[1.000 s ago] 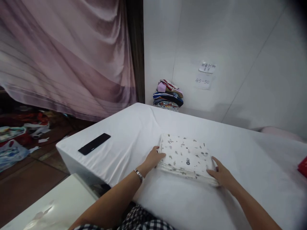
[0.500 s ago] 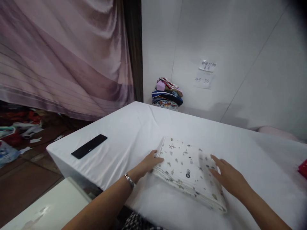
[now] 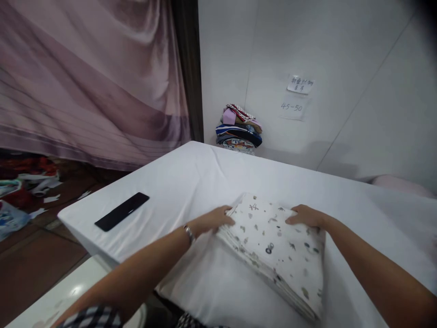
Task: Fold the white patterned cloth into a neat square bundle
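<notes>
A folded white cloth (image 3: 273, 241) with small grey, green and brown prints lies in several layers on the white-covered table. At its left edge, my left hand (image 3: 221, 217) grips the layers, thumb on top and the other fingers mostly hidden under the side. My right hand (image 3: 305, 215) holds the far right edge, its thumb resting on the upper face and its fingers curled over behind. Both hands are closed on the cloth, which sits turned at an angle to the table edge. A silver bracelet (image 3: 189, 234) is on my left wrist.
A black phone-like slab (image 3: 122, 211) lies on the white tablecloth (image 3: 177, 182) at left. Behind the table's far edge rises a stack of folded clothes (image 3: 239, 130) against the wall. A pinkish curtain (image 3: 102, 82) hangs at left; a pale glossy surface (image 3: 73, 291) stands at lower left.
My right hand has moved to the cloth's far right edge and closed on it. The cloth has turned slightly clockwise, its near right corner coming closer. My left hand stays at the left edge.
</notes>
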A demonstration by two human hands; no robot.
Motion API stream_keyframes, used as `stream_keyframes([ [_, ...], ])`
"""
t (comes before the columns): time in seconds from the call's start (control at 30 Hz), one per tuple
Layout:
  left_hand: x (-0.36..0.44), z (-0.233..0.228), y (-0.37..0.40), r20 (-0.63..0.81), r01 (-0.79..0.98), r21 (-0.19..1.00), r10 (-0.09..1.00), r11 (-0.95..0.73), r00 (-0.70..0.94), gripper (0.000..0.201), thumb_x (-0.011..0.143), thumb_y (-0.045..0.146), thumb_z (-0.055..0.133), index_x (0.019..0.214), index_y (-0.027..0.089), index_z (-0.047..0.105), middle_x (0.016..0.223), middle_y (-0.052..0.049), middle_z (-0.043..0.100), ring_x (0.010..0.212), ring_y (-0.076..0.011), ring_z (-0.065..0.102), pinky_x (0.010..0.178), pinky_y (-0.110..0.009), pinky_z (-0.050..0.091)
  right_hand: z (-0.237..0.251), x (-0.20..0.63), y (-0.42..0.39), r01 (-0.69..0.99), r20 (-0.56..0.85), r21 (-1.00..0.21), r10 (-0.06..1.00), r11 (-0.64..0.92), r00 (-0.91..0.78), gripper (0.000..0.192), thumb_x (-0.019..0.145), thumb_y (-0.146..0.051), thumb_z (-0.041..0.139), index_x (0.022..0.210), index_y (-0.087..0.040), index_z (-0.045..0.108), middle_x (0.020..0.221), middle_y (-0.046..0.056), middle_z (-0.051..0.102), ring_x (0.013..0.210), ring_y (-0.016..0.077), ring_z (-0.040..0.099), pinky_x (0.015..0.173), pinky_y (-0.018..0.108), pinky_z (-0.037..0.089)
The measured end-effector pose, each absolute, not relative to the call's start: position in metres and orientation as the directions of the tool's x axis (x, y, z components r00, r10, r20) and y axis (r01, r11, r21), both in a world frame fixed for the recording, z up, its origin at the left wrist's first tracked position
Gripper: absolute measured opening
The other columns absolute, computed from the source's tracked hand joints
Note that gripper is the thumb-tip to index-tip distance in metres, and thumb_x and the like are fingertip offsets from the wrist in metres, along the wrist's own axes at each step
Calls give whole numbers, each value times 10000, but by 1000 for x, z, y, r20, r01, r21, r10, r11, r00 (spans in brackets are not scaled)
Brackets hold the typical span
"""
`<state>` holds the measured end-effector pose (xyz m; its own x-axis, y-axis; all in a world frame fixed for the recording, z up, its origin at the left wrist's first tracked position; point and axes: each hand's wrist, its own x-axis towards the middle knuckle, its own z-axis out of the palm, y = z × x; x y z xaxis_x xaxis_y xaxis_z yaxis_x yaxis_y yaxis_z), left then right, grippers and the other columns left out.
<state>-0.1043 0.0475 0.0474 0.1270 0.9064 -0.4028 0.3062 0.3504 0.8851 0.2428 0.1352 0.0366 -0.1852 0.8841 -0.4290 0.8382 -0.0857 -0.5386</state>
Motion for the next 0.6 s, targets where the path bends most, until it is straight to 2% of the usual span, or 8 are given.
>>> stream_keyframes([
  [0.13, -81, 72, 140, -339, 356, 900, 918, 252, 207, 580, 520, 132, 747, 1082, 154, 606, 1045, -64, 656, 963, -235, 577, 810, -269, 437, 42, 273, 129, 704, -514, -633, 854, -321, -73, 659, 570, -556, 702, 1057, -116, 639, 1038, 180, 662, 908, 313, 632, 737, 361, 508],
  [0.17, -71, 75, 160, -315, 373, 897, 936, 239, 158, 583, 530, 134, 755, 1090, 129, 591, 1072, -88, 643, 969, -237, 567, 815, -275, 425, 41, 280, 127, 682, -515, -630, 857, -372, -8, 687, 579, -564, 696, 1083, -104, 623, 1052, 190, 655, 911, 311, 632, 734, 365, 512],
  [0.3, -39, 70, 195, -258, 343, 911, 965, 228, 44, 618, 742, 214, 637, 1276, 54, 373, 1329, -192, 438, 1120, -232, 448, 869, -274, 373, 32, 301, 116, 678, -455, -563, 862, -473, 224, 762, 580, -591, 693, 1143, -88, 588, 1119, 212, 619, 988, 318, 602, 795, 395, 495],
  [0.37, -33, 56, 186, -296, 309, 910, 955, 277, 15, 602, 809, 291, 571, 1298, 54, 313, 1350, -220, 392, 1097, -242, 467, 826, -293, 408, 29, 309, 113, 664, -492, -577, 852, -475, 181, 719, 616, -641, 642, 1088, -100, 616, 1118, 199, 625, 990, 306, 604, 807, 381, 492],
  [0.43, -32, 42, 166, -374, 263, 896, 927, 357, 19, 570, 838, 363, 528, 1273, 58, 322, 1298, -237, 434, 1001, -241, 537, 747, -310, 456, 28, 314, 113, 628, -547, -620, 833, -470, 84, 673, 657, -680, 582, 1012, -112, 642, 1089, 176, 645, 964, 283, 618, 803, 357, 495],
  [0.57, -26, 23, 115, -474, 176, 876, 869, 449, 142, 509, 803, 491, 543, 1087, 70, 500, 1161, -215, 553, 873, -219, 610, 690, -311, 506, 27, 318, 119, 529, -574, -710, 817, -465, -50, 625, 700, -672, 553, 971, -118, 651, 1069, 157, 661, 949, 251, 630, 798, 316, 498],
  [0.6, -22, 21, 104, -481, 147, 877, 850, 458, 217, 508, 792, 522, 541, 1041, 80, 545, 1106, -193, 593, 861, -219, 618, 697, -314, 513, 25, 318, 121, 506, -572, -727, 817, -464, -74, 619, 704, -664, 556, 975, -116, 650, 1071, 159, 661, 950, 248, 631, 798, 311, 499],
])
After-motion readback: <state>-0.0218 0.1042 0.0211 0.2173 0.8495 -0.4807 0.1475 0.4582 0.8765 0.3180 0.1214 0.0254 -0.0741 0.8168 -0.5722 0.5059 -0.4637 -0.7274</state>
